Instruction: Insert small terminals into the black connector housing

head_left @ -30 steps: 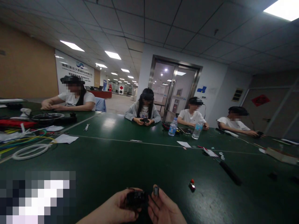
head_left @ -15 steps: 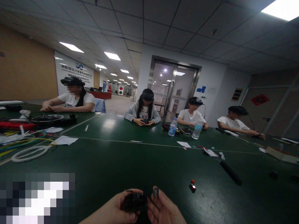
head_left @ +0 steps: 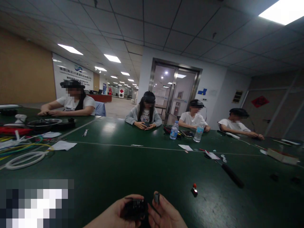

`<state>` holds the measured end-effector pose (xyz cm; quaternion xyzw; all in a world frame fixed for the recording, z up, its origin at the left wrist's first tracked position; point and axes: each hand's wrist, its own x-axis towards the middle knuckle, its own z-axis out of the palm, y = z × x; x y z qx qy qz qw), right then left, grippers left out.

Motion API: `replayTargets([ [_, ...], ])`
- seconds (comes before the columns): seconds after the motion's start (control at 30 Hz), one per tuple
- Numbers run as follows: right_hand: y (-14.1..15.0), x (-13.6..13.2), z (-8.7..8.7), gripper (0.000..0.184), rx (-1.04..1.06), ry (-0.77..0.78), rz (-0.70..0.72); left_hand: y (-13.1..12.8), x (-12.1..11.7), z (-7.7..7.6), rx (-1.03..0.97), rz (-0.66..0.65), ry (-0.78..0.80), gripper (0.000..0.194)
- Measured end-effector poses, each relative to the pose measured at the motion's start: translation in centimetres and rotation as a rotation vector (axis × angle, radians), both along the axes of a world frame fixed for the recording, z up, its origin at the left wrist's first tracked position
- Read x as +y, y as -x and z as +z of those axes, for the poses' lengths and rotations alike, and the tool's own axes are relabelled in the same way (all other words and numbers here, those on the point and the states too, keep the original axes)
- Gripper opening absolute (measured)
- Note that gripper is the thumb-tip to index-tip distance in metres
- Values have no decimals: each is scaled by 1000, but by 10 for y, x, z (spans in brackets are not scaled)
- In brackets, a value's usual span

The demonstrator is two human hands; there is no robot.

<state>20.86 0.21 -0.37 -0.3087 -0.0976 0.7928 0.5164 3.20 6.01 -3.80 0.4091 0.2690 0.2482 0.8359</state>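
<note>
At the bottom middle of the head view, my left hand [head_left: 116, 211] is wrapped round a black device [head_left: 136, 207] with a dark, uneven top face; its exact kind cannot be made out. Just to its right, my right hand [head_left: 167, 213] pinches a small grey, shiny block-like piece [head_left: 156, 198] between thumb and fingertip. That piece is held upright, apart from the device. My other right fingers curl close beside the device's right side. Farther right on the green table [head_left: 102, 172] lies a small red and silver part [head_left: 194, 189].
A tool with a long black handle [head_left: 232, 175] lies to the right. Water bottles [head_left: 174, 130] stand toward the far side, near papers [head_left: 186, 147]. Coiled white tubing [head_left: 26, 160] and cables lie at left. Several people wearing headsets sit across the table.
The view has shifted slightly, moving the far things a little left. Both hands keep their hold on the black device and the small grey piece, with almost no movement between them.
</note>
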Motion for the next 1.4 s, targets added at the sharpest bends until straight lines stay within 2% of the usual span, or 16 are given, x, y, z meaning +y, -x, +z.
replayTargets([
  [0.17, 0, 0, 2, 25, -10, 16, -29, 7, -7, 0, -30, 19, -99, 61],
  [0.27, 0, -1, 5, 26, -28, 23, -40, 11, -14, 2, -31, 26, -131, 60],
  [0.43, 4, -4, 9, 28, -66, 51, -133, 13, -25, 20, -25, 64, -181, 50],
  [0.63, 6, -4, 13, 28, -62, 81, -181, 14, -31, 36, -71, 63, -157, 51],
  [0.9, 2, -3, 10, 19, -39, 75, -176, 15, -32, 40, -36, 44, -178, 53],
  [1.4, 3, -4, 10, 24, -74, 83, -211, 17, -34, 47, -85, 16, -116, 58],
])
